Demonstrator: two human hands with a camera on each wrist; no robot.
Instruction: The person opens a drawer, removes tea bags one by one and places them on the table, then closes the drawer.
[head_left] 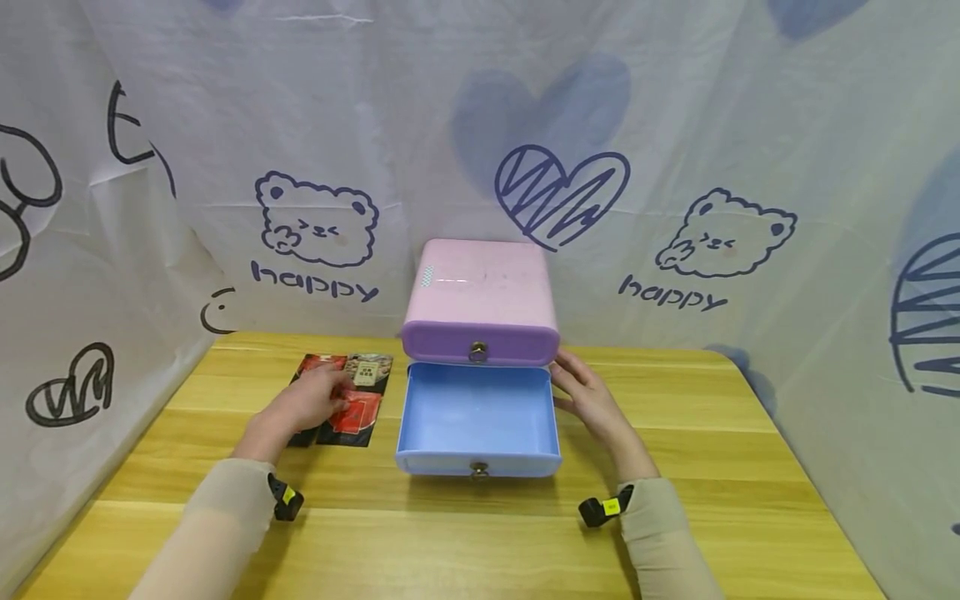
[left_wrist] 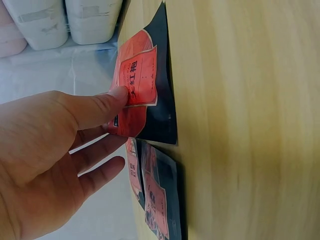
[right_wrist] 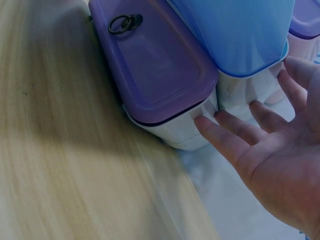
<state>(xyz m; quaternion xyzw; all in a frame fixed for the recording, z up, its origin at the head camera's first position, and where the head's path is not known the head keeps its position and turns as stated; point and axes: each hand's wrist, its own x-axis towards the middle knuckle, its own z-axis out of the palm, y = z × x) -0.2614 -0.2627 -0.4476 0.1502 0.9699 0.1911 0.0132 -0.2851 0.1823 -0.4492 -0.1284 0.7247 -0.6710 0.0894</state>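
Observation:
In the left wrist view, my left hand (left_wrist: 45, 155) pinches a red and black tea packet (left_wrist: 142, 80), thumb on its printed face and fingers behind. The other tea packets (left_wrist: 162, 195) lie close by on the table. In the head view, the left hand (head_left: 311, 402) is left of a small drawer cabinet (head_left: 487, 283) with a pink top. Its blue drawer (head_left: 435, 464) is pulled out, and nothing shows inside. My right hand (head_left: 592, 402) is at the cabinet's right side. Its fingers are spread and nearly straight, fingertips at the white side wall, in the right wrist view.
Above the blue drawer is a closed purple drawer (head_left: 442, 343) with a ring pull. Another purple drawer (right_wrist: 165, 65) is below it in the right wrist view. The wooden table (head_left: 480, 542) ends at a printed curtain (head_left: 420, 150) behind the cabinet.

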